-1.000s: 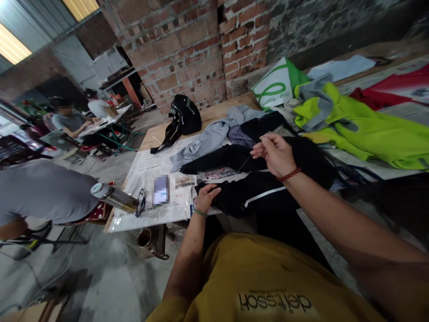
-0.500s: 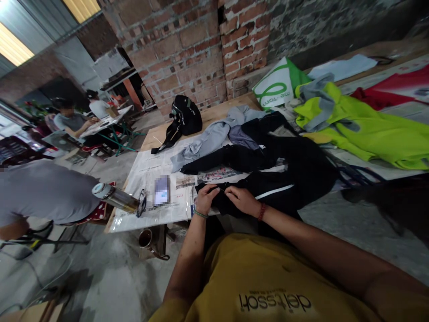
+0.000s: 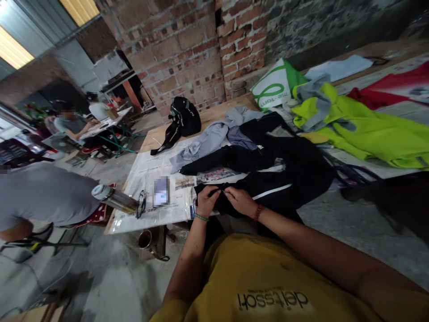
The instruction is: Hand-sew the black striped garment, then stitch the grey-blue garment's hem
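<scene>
A black garment with a white stripe lies across the table edge in front of me. My left hand is closed on the garment's left end, thumb pointing to the right. Close beside it, my right hand is pinched shut, fingertips almost meeting the left thumb. A thin, pale sliver like a needle shows at the right fingertips, too small to make out fully. More of the black cloth passes beneath both hands.
On the newspaper-covered table are a phone, glasses, a bottle, a black bag and grey clothing. Yellow-green clothing lies right. A person in grey sits left; others work farther back.
My fingertips have drawn slightly closer together, and my left fingers have shifted a little on the black cloth. The sliver at my right fingertips shows more clearly.
</scene>
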`<state>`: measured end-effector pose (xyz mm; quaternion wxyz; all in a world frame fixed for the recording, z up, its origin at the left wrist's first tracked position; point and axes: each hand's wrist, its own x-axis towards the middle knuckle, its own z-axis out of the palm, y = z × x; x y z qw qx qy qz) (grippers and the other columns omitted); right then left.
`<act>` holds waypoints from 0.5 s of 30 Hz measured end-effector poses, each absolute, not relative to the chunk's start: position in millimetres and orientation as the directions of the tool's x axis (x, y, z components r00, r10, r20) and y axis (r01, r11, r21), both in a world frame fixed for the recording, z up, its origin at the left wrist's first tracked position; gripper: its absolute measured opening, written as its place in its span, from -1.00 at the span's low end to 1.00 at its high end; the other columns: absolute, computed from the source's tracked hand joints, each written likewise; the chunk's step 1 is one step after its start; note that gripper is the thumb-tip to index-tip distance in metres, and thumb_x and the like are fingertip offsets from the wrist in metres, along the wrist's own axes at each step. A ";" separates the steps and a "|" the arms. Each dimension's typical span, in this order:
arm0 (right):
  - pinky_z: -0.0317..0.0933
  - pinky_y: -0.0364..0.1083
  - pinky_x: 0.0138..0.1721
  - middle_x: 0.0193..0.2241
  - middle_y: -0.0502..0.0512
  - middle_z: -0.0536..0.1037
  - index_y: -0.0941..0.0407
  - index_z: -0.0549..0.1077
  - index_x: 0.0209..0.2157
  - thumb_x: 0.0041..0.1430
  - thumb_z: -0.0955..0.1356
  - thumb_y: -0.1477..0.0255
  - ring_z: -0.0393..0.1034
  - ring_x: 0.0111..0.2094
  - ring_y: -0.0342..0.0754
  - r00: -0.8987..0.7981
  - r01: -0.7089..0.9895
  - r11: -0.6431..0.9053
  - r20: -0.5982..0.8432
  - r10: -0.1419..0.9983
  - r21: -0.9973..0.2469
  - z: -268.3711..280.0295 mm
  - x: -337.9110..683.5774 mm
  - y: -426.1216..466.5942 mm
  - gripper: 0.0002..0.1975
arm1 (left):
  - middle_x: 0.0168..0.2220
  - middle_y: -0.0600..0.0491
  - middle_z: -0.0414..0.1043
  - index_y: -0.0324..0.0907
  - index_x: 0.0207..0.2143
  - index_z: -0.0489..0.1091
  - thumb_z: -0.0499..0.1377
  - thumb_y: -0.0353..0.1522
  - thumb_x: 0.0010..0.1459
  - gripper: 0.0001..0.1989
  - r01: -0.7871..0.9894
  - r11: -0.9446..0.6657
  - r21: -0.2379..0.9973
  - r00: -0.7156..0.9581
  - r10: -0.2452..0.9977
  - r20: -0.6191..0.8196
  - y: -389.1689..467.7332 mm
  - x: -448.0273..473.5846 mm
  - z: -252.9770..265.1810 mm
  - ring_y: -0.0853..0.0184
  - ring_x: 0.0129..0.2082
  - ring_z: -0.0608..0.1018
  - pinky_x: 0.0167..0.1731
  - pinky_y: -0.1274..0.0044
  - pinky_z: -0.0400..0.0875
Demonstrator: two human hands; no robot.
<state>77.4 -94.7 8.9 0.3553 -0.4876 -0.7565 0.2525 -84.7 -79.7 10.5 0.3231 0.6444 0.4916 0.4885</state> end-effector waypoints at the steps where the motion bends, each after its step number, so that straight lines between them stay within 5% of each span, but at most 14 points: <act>1: 0.03 -0.18 -0.48 -0.57 0.01 0.44 0.13 0.40 -0.38 0.19 0.17 0.41 0.29 -0.55 -0.15 -0.276 0.572 0.400 0.291 0.916 -0.716 8.5 77.0 -94.5 -0.79 | -0.39 0.04 0.46 -0.17 -0.40 0.49 0.22 -0.31 -0.04 -0.86 0.328 -0.325 0.887 0.046 0.943 0.329 -80.5 -84.9 10.8 0.36 -0.33 0.45 -0.24 0.50 0.31; 15: -0.01 -0.17 -0.49 -0.56 0.05 0.45 0.13 0.37 -0.35 0.19 0.14 0.45 0.32 -0.53 -0.11 -0.254 0.659 0.384 0.289 0.923 -0.647 0.9 74.3 -96.0 -0.79 | -0.47 0.06 0.43 -0.15 -0.47 0.51 0.24 -0.35 -0.04 -0.93 0.275 -0.400 0.874 0.173 0.915 0.365 -77.5 -83.0 12.3 0.39 -0.42 0.44 -0.35 0.53 0.30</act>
